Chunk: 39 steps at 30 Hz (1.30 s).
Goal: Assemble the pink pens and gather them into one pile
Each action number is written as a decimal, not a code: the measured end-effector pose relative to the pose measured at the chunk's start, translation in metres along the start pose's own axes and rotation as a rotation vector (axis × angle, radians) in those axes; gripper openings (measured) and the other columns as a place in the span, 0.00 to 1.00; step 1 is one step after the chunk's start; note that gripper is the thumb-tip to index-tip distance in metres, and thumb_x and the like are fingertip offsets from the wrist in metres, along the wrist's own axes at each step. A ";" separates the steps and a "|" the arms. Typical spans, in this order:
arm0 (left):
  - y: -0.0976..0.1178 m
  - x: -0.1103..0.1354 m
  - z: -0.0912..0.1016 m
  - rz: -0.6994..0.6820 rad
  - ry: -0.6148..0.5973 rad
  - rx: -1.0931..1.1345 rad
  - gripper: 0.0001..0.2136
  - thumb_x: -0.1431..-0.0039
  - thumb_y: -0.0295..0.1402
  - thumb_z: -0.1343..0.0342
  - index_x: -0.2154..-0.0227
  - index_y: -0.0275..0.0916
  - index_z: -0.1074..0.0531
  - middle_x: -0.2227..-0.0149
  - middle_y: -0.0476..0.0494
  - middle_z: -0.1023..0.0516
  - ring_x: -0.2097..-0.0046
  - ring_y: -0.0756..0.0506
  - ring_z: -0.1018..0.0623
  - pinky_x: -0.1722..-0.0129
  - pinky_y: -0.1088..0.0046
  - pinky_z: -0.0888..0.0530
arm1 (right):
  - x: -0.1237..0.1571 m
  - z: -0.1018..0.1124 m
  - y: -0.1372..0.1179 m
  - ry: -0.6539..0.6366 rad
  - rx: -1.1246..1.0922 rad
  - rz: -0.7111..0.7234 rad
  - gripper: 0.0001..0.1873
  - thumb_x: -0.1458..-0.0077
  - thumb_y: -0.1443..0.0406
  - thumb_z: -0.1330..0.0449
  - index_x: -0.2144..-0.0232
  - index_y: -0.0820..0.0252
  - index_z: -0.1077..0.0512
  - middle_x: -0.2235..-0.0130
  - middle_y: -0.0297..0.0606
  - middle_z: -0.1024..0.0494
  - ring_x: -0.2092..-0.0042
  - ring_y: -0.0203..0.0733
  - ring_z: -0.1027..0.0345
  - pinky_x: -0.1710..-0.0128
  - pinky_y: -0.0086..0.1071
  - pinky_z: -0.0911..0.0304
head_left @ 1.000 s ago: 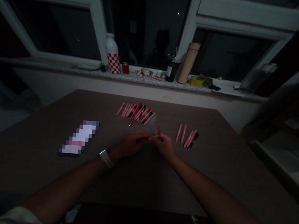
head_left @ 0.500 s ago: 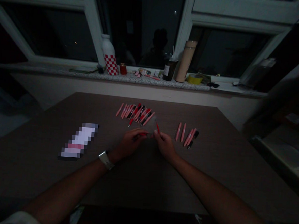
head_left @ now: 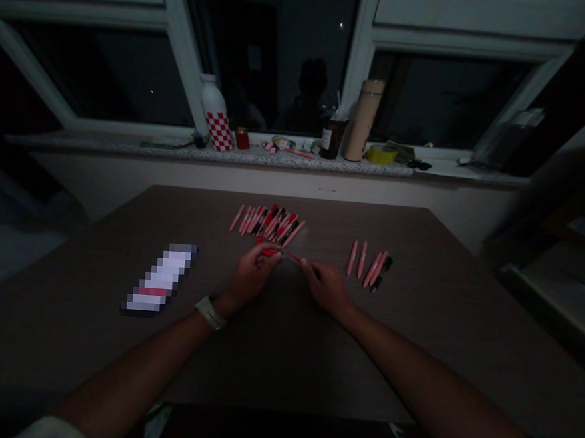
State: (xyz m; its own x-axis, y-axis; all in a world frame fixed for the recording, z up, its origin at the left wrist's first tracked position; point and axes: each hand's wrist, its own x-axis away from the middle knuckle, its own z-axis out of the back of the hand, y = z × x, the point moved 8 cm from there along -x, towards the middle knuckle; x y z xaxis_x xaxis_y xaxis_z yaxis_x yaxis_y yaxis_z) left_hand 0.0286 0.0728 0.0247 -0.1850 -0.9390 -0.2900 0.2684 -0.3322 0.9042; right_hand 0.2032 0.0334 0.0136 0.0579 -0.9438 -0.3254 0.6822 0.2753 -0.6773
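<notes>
Our left hand [head_left: 253, 276] closes around a red pen [head_left: 271, 252], and our right hand [head_left: 326, 288] pinches its thin end. Just ahead, toward the table's [head_left: 282, 372] far edge, lies a pile of pink pens [head_left: 267, 222]; more pink pens [head_left: 368, 264] sit well right, a pixelated packet [head_left: 160, 288] well left.

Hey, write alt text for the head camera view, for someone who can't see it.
Two bare hands work over a dark table: the left hand, wearing a watch, grips a red pen whose thin end reaches the right hand. A bunch of pink and red pens lies ahead, with a smaller group of pens to the right.
</notes>
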 end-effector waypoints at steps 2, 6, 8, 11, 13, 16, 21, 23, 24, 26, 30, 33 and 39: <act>-0.002 -0.001 0.001 0.012 0.005 0.010 0.16 0.43 0.43 0.43 0.58 0.37 0.29 0.66 0.45 0.22 0.68 0.48 0.22 0.72 0.77 0.29 | -0.001 -0.001 0.003 0.000 0.022 -0.020 0.29 0.34 0.50 0.58 0.72 0.60 0.26 0.74 0.36 0.26 0.71 0.38 0.33 0.71 0.29 0.50; -0.007 -0.003 0.003 0.027 0.027 0.036 0.15 0.44 0.41 0.41 0.60 0.36 0.29 0.67 0.46 0.22 0.68 0.49 0.22 0.71 0.78 0.29 | -0.001 -0.001 0.007 0.002 0.069 -0.055 0.30 0.34 0.49 0.58 0.74 0.59 0.27 0.74 0.37 0.26 0.72 0.38 0.34 0.72 0.29 0.51; -0.010 -0.005 0.004 0.028 0.036 0.032 0.14 0.45 0.41 0.40 0.61 0.36 0.29 0.68 0.46 0.22 0.68 0.49 0.22 0.71 0.77 0.28 | -0.001 0.001 0.008 0.009 0.090 -0.068 0.30 0.34 0.48 0.58 0.75 0.59 0.28 0.74 0.37 0.25 0.72 0.37 0.34 0.72 0.30 0.51; -0.014 -0.006 0.005 0.018 0.039 0.042 0.14 0.46 0.41 0.40 0.63 0.36 0.29 0.67 0.45 0.22 0.67 0.48 0.21 0.71 0.76 0.27 | -0.001 0.001 0.007 0.010 0.100 -0.059 0.29 0.34 0.49 0.57 0.75 0.59 0.27 0.73 0.38 0.25 0.71 0.38 0.33 0.71 0.30 0.51; -0.016 -0.007 0.005 0.009 0.036 0.065 0.13 0.46 0.41 0.40 0.63 0.36 0.28 0.66 0.44 0.21 0.65 0.47 0.21 0.69 0.75 0.26 | -0.001 0.001 0.006 0.001 0.108 -0.053 0.29 0.34 0.49 0.57 0.75 0.59 0.27 0.73 0.38 0.24 0.71 0.38 0.33 0.71 0.30 0.50; -0.016 -0.008 0.005 -0.004 0.027 0.066 0.13 0.46 0.41 0.40 0.63 0.36 0.28 0.65 0.44 0.21 0.65 0.47 0.21 0.68 0.75 0.26 | 0.000 0.001 0.005 -0.013 0.134 -0.048 0.29 0.34 0.49 0.57 0.75 0.59 0.27 0.73 0.38 0.24 0.70 0.38 0.32 0.71 0.30 0.50; -0.012 -0.007 0.004 -0.009 0.012 0.023 0.13 0.44 0.41 0.41 0.63 0.36 0.27 0.65 0.44 0.21 0.66 0.48 0.22 0.71 0.77 0.28 | 0.001 0.001 0.003 -0.015 0.161 -0.036 0.29 0.34 0.49 0.58 0.74 0.58 0.28 0.72 0.38 0.24 0.69 0.38 0.31 0.70 0.29 0.49; -0.010 -0.006 0.004 -0.005 0.012 0.015 0.13 0.44 0.40 0.41 0.63 0.36 0.27 0.65 0.45 0.21 0.67 0.48 0.22 0.71 0.77 0.28 | 0.001 0.000 0.003 -0.022 0.164 -0.034 0.29 0.34 0.49 0.58 0.73 0.58 0.28 0.71 0.38 0.23 0.68 0.38 0.30 0.69 0.29 0.48; -0.009 -0.006 0.004 -0.007 0.015 0.014 0.12 0.44 0.40 0.41 0.63 0.36 0.27 0.65 0.45 0.21 0.67 0.48 0.22 0.71 0.77 0.28 | 0.001 -0.001 0.003 -0.026 0.167 -0.031 0.29 0.34 0.49 0.58 0.73 0.58 0.27 0.71 0.38 0.23 0.68 0.38 0.30 0.69 0.29 0.48; -0.007 -0.006 0.004 -0.011 0.023 0.007 0.12 0.44 0.40 0.41 0.63 0.36 0.27 0.65 0.44 0.21 0.66 0.48 0.22 0.70 0.76 0.28 | 0.001 -0.002 0.003 -0.030 0.175 -0.023 0.28 0.34 0.50 0.58 0.72 0.58 0.27 0.70 0.39 0.22 0.68 0.38 0.29 0.69 0.30 0.48; -0.003 -0.005 0.005 -0.037 0.034 -0.029 0.12 0.45 0.40 0.41 0.63 0.36 0.26 0.65 0.44 0.21 0.66 0.47 0.22 0.69 0.75 0.27 | 0.001 -0.002 0.003 -0.023 0.194 -0.016 0.28 0.34 0.50 0.57 0.72 0.58 0.27 0.69 0.39 0.22 0.67 0.39 0.29 0.68 0.30 0.48; -0.001 -0.005 0.006 -0.066 0.031 -0.055 0.12 0.45 0.40 0.41 0.63 0.37 0.26 0.65 0.45 0.21 0.67 0.48 0.22 0.69 0.75 0.27 | 0.001 -0.002 0.003 -0.024 0.196 -0.015 0.28 0.34 0.49 0.57 0.72 0.57 0.27 0.69 0.39 0.22 0.67 0.39 0.29 0.68 0.30 0.48; 0.003 -0.004 0.006 -0.076 0.037 -0.084 0.12 0.44 0.40 0.42 0.62 0.37 0.26 0.66 0.45 0.21 0.68 0.48 0.23 0.71 0.76 0.27 | 0.002 -0.002 0.003 -0.020 0.205 -0.017 0.27 0.34 0.49 0.56 0.73 0.58 0.27 0.70 0.39 0.23 0.68 0.39 0.30 0.69 0.31 0.48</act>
State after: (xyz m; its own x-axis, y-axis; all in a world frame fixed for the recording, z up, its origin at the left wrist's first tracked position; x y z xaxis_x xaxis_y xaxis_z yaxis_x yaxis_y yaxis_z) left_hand 0.0244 0.0758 0.0306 -0.1732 -0.9128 -0.3698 0.3332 -0.4077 0.8502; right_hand 0.2043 0.0328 0.0096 0.0579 -0.9520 -0.3007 0.8172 0.2182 -0.5335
